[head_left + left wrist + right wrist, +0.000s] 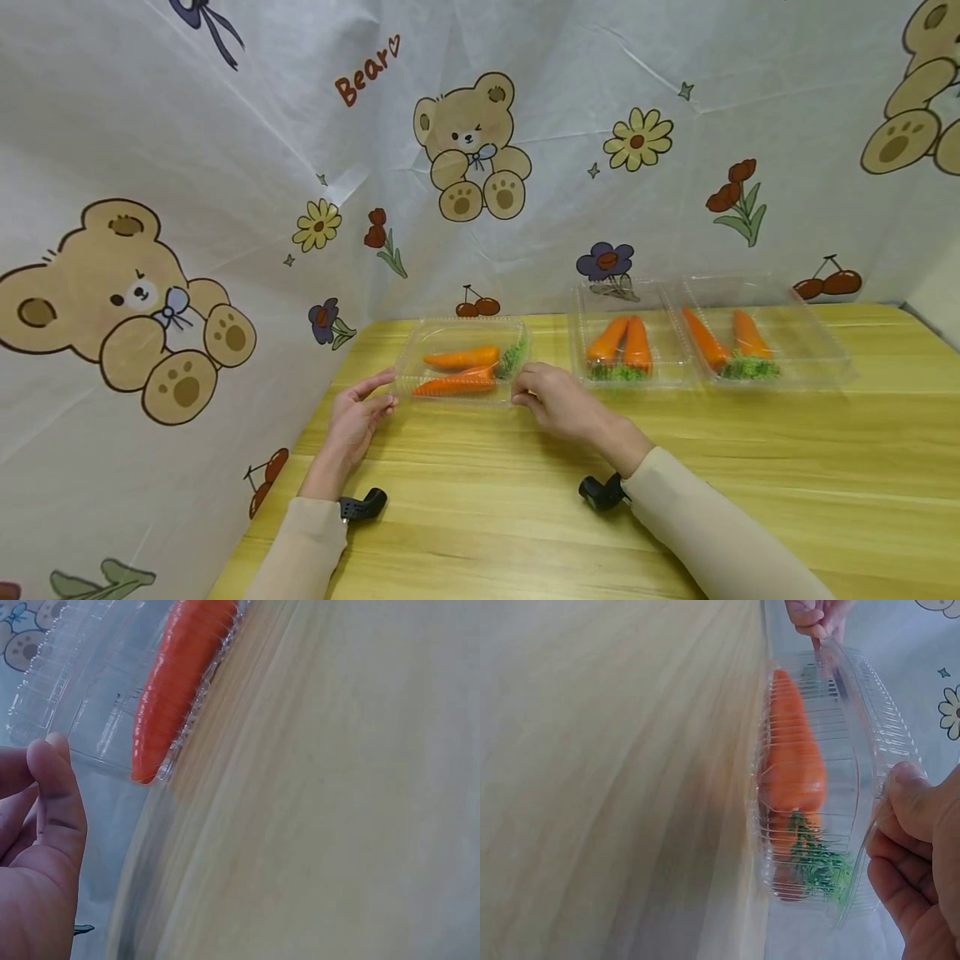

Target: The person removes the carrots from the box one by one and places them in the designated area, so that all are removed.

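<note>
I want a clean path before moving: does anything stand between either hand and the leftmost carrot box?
Nothing visible does. The left hand holds the leftmost box at its left end, and the right hand pinches its right end. The middle box and rightmost box stand farther right.

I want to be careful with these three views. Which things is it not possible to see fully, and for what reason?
- Left wrist view: the thick end of the carrot, cut off by the top edge.
- Right wrist view: part of the left hand, cut off by the top edge.
- Head view: some fingertips of the right hand, hidden by the hand itself.
</note>
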The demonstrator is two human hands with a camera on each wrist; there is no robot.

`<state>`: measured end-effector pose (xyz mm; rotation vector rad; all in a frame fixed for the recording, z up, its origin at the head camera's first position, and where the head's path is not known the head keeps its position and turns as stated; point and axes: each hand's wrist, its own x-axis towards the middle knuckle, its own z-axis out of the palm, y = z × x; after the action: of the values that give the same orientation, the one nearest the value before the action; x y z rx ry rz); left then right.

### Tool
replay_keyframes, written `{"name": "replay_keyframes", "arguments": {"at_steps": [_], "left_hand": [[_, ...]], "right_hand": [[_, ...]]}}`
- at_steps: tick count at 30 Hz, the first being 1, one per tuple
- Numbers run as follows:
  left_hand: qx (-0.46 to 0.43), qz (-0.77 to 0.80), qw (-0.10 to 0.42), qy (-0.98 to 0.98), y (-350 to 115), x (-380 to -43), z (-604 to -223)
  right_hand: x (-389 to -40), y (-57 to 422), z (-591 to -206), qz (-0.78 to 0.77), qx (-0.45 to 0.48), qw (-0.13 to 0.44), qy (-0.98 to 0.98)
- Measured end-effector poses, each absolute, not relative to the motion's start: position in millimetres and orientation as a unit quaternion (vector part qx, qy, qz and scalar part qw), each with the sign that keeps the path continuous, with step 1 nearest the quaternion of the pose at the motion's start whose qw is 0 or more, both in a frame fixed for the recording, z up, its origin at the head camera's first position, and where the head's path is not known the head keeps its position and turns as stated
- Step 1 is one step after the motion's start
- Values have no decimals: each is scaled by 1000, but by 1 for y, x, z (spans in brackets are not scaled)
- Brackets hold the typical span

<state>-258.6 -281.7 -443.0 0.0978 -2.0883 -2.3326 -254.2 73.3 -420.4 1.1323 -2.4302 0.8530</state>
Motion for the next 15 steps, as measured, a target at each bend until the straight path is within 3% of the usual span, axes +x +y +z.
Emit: {"name": "replay_keyframes", "arguments": {"at_steps": [15], "left_hand": [[18, -745, 8, -667, -282, -257, -444]], "right_hand": [[-258, 71, -413, 326, 379, 118, -858]]}}
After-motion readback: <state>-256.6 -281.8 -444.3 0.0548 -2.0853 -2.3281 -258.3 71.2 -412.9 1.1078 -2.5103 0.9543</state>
